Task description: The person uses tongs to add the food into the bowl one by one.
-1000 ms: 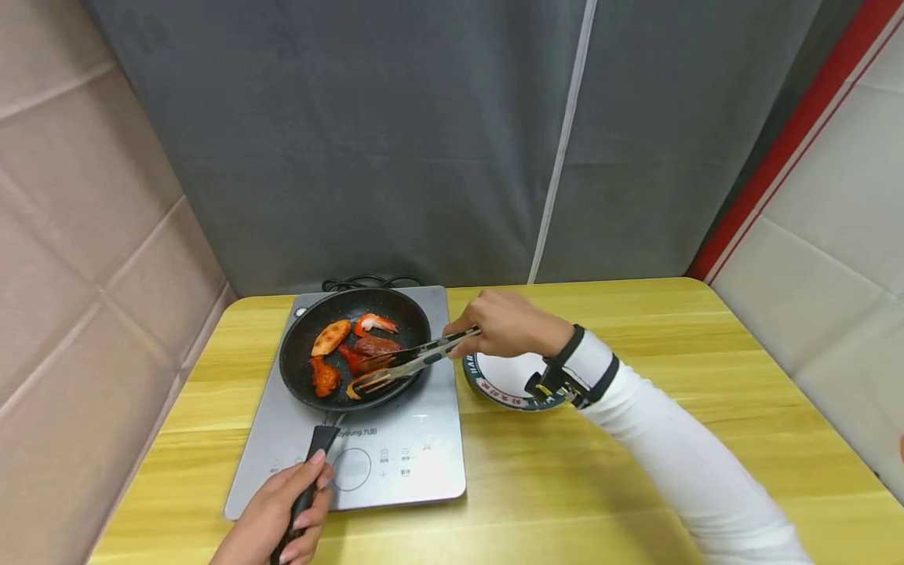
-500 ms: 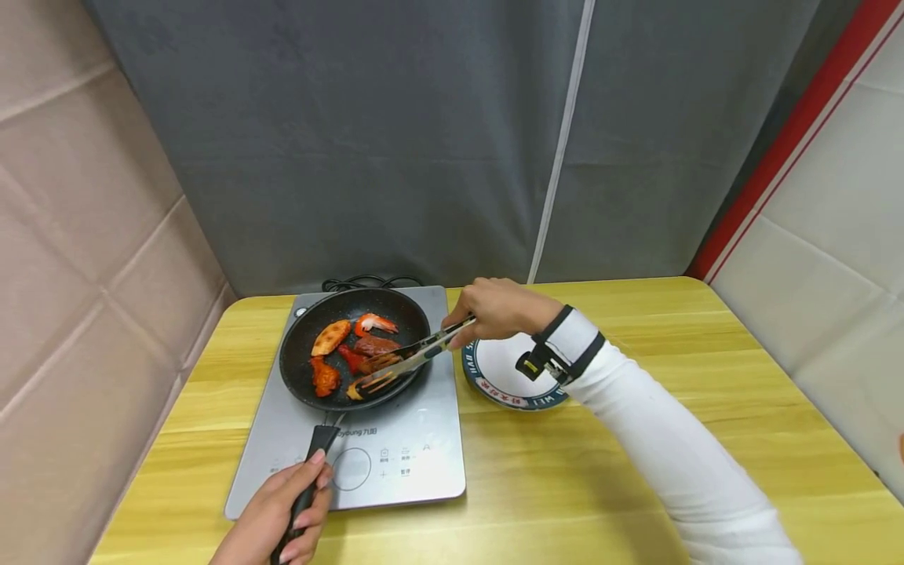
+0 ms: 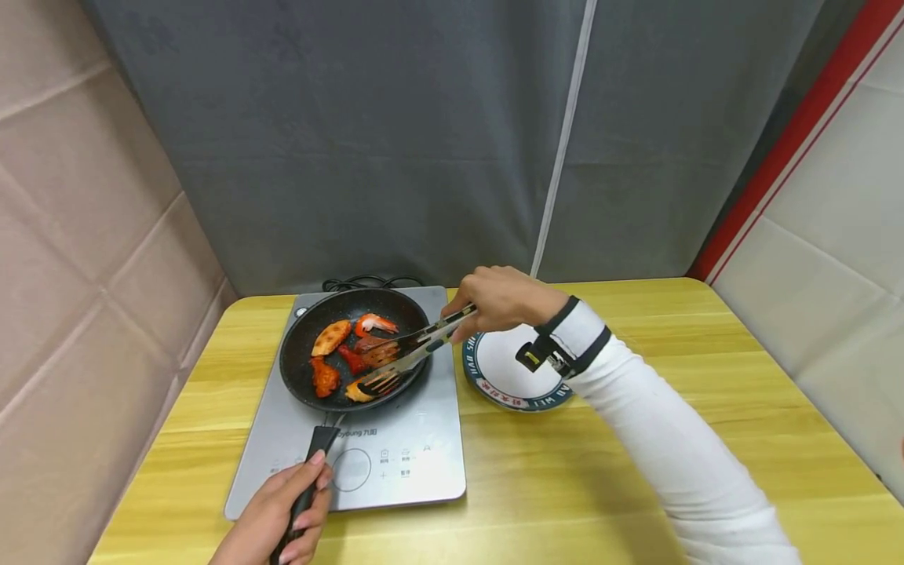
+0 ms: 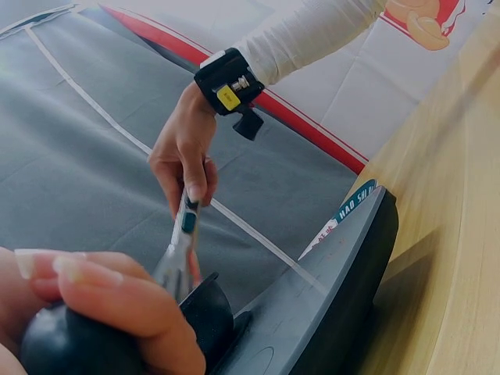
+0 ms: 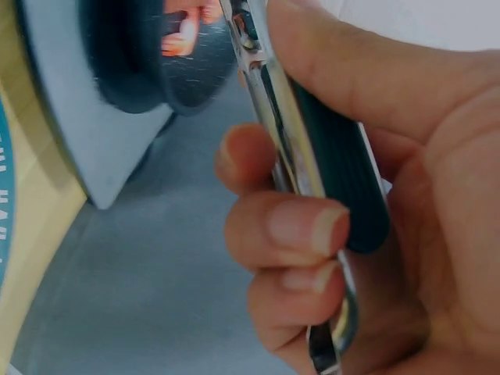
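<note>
My left hand [image 3: 282, 498] grips the black handle [image 3: 322, 441] of a frying pan [image 3: 304, 333]. In my right hand [image 3: 500, 298] is a pair of metal tongs [image 3: 417, 359]; the right wrist view shows the fingers curled round their dark grip [image 5: 340, 156]. The slotted tips reach into the pan, over a golden-orange piece [image 3: 358, 391] near its front rim and next to a brown slab of meat [image 3: 379, 351]. A prawn [image 3: 376, 323], a golden half-moon piece [image 3: 331, 337], a red piece [image 3: 351, 359] and a browned chicken piece [image 3: 325, 377] lie around them.
Beneath the pan is a silver induction cooker [image 3: 417, 479] with touch controls, its black cord [image 3: 367, 280] behind it. A blue-rimmed white plate [image 3: 508, 369] stands right of the cooker, partly under my right wrist. Grey curtain [image 3: 395, 157] closes off the back of the wooden table [image 3: 671, 392].
My right hand has risen slightly toward the back of the table. The tongs' tips have shifted a little right, uncovering more of the golden-orange piece. My left hand and the pan stay put.
</note>
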Demonstrator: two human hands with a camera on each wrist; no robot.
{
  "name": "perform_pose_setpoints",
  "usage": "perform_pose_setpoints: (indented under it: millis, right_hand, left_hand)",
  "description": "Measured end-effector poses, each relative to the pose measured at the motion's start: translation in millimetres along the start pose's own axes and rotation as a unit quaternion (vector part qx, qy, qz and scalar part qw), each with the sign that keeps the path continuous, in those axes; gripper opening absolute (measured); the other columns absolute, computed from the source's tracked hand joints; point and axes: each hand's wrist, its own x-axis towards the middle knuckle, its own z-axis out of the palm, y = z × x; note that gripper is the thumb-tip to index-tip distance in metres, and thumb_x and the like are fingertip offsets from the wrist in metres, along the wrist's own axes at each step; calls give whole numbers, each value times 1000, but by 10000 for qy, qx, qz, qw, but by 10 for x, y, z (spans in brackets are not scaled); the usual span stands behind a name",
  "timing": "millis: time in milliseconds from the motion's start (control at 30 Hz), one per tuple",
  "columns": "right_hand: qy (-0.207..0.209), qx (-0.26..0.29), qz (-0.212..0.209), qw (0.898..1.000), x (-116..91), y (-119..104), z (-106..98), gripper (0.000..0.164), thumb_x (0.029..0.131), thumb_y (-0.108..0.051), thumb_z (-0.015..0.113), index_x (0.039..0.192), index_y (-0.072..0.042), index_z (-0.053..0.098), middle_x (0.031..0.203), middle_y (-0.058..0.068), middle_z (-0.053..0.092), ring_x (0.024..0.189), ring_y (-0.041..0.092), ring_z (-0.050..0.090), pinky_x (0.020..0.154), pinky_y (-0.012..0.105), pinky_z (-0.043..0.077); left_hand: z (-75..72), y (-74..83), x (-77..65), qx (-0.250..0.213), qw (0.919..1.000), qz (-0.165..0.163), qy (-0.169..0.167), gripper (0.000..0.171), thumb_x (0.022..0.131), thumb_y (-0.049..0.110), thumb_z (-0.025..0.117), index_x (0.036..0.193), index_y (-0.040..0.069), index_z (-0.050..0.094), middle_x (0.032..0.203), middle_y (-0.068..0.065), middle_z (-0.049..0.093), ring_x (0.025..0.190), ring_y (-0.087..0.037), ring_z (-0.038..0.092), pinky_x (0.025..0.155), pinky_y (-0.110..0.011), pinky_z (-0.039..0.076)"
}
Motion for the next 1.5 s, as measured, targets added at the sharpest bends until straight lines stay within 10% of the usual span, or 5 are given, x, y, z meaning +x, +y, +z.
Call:
perform_pose_setpoints:
  millis: [267,433,567,933,1500]
  right_hand:
    - [932,544,336,9936,-440,69,-207,46,79,-46,68,119,-24,63,75,-6,66,48,8,51,45,28,41]
    - [2321,445,909,9674,-761,133,-26,46,84,-45,64,123,-22,60,43,-4,33,36,11,37,39,27,30]
    - [2896,170,1422,9464,-1002,187,246,45,86,-41,62,124,-17,60,49,-4,35,40,12,32,39,28,26]
    - [2783,315,2913,9147,-1672,127,1261,47,89,-36,60,124,-6,57,56,2,45,43,12,32,34,27,24]
    - [2211,807,3428,9094,-1895,-43,1863,35,89,-22,59,111,4,48,69,8,54,48,17,43,37,32,33]
  left_hand:
    - [-1,16,3,-83,9999,-103,-25,33,102,38,29,90,10,42,57,6,33,38,-8,31,38,-40,4]
    - [-23,48,-9,-23,9999,-115,-56,34,102,38,27,89,10,42,57,6,34,39,-8,32,39,-41,4]
    - [-20,59,5,79,9999,-75,-33,34,103,38,27,89,10,41,57,6,33,39,-8,32,38,-42,4]
    - [2,2,-16,-340,9993,-114,-71,35,102,39,28,91,10,43,58,5,34,40,-9,32,39,-38,6]
    - [7,9,-41,-407,9990,-127,-124,35,102,39,28,91,9,42,58,5,34,40,-10,29,39,-39,6]
